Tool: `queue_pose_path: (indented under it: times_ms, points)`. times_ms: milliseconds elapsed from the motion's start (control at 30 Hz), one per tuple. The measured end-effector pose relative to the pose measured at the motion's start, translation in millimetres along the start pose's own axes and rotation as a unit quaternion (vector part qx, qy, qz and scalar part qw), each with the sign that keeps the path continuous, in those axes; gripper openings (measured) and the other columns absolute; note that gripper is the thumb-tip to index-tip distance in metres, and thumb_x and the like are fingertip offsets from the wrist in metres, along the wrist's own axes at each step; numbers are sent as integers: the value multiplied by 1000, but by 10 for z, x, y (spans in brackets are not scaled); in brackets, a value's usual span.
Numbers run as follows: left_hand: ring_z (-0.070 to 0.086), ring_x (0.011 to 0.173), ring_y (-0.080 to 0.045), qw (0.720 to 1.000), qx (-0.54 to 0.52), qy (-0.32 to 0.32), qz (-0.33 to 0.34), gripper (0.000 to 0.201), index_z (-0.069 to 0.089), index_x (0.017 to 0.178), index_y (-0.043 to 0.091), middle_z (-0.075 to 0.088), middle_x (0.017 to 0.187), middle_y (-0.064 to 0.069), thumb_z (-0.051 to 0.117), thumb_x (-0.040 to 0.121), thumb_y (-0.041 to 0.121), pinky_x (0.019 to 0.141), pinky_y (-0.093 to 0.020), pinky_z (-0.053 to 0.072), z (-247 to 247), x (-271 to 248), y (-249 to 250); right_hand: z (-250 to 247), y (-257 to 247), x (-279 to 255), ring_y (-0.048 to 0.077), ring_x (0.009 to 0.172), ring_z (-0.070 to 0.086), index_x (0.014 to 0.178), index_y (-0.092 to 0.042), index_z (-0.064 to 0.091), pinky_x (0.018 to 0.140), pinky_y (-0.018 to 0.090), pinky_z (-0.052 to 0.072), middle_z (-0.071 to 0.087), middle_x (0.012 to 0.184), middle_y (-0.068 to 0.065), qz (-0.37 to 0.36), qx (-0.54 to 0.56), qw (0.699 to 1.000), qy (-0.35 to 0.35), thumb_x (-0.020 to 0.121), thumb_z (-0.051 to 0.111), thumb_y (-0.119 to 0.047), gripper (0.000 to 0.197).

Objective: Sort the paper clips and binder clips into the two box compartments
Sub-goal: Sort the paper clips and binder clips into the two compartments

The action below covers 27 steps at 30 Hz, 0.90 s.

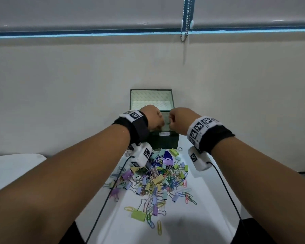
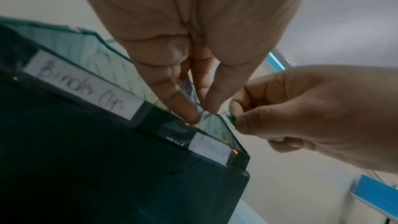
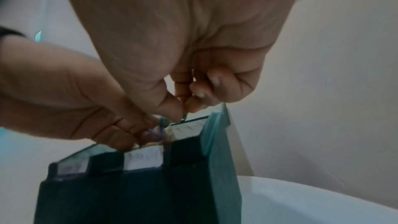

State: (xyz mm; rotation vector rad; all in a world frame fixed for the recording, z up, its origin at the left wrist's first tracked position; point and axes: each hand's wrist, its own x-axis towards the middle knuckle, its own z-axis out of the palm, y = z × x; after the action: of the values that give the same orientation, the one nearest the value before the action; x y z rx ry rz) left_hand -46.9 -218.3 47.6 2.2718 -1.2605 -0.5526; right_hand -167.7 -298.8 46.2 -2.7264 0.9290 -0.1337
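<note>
Both curled hands (image 1: 163, 120) above dark box (image 1: 164, 140), clip pile (image 1: 155, 180) nearer.

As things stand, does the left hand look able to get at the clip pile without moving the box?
Probably yes. The left hand is up over the box, pinching a clip, and the clip pile lies uncovered in front, nearer the person.

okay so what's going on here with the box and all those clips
A person is sorting a pile of coloured clips on a white table into a dark green box whose front carries handwritten labels, one reading binder clips. Both hands are over the box: the left hand pinches a blue paper clip, the right hand a green paper clip. Most clips are unsorted.
</note>
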Motion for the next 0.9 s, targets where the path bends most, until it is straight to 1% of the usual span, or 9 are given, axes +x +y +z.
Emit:
queue_pose_path:
  times_ms: [67, 167, 300, 367, 467, 533, 667, 767, 900]
  points:
    - [72, 96, -28, 1000, 5, -13, -1, 17, 76, 99, 7, 75, 100, -10, 71, 83, 4, 90, -43, 58, -7, 26, -22, -7, -97, 52, 23, 87, 60, 94, -16, 62, 74, 30, 45, 64, 94, 4, -16, -51, 998, -26, 95, 58, -19, 6]
    - [69, 104, -23, 1000, -3, -15, 24, 35, 74, 114, 12, 72, 114, -5, 62, 86, -5, 94, -41, 56, -93, -63, -75, 17, -161, 82, 24, 97, 66, 120, -13, 68, 80, 31, 52, 68, 112, 8, -26, -87, 995, -43, 96, 58, -19, 27]
    - [68, 97, -10, 995, -42, 62, 67, 30, 69, 119, 20, 72, 109, 5, 61, 93, 7, 82, -29, 57, -310, -460, -256, 81, -73, 30, 23, 122, 59, 139, -25, 58, 97, 33, 47, 59, 142, 4, -46, -27, 998, -33, 97, 56, -20, 42]
    - [67, 85, -6, 995, -10, 77, 66, 10, 71, 100, 25, 71, 93, 9, 63, 94, 19, 75, -26, 52, -402, -723, -431, 113, -3, -118, 22, 129, 55, 138, -26, 59, 106, 35, 44, 56, 146, 1, -85, 9, 996, 13, 99, 54, -19, 40]
    - [63, 85, -3, 986, 159, -43, 18, 17, 73, 87, 28, 70, 91, 13, 60, 93, 19, 85, -28, 50, -347, -975, -711, 307, 94, -422, 16, 105, 60, 118, -24, 70, 98, 38, 53, 64, 113, -5, -172, 49, 978, 111, 98, 53, -19, 27]
    - [61, 99, -9, 965, 248, -88, 3, 28, 73, 104, 32, 69, 109, 12, 53, 92, 15, 92, -28, 49, -207, -1028, -846, 467, 143, -570, 13, 94, 58, 112, -25, 73, 90, 39, 56, 62, 102, -9, -198, 21, 978, 61, 95, 56, -20, 25]
    - [59, 115, -22, 963, 264, -55, 9, 40, 58, 134, 35, 61, 130, 0, 51, 97, 20, 94, -32, 47, -14, -1021, -1003, 583, 137, -600, 16, 114, 59, 129, -26, 68, 102, 36, 50, 61, 132, -7, -162, -25, 984, -68, 94, 55, -15, 38]
    - [61, 111, -23, 962, 269, -44, 17, 38, 62, 130, 31, 62, 125, -2, 53, 96, 18, 93, -32, 48, 45, -1024, -1112, 645, 129, -573, 18, 117, 59, 129, -24, 68, 104, 37, 49, 60, 135, -6, -146, -45, 983, -97, 94, 56, -16, 38]
    - [59, 108, -18, 972, 232, -38, 28, 32, 66, 124, 31, 57, 114, 4, 59, 94, 21, 94, -30, 47, 79, -1073, -1154, 653, 179, -540, 21, 103, 61, 108, -23, 72, 92, 38, 54, 61, 115, -4, -100, -44, 990, -91, 91, 57, -18, 23]
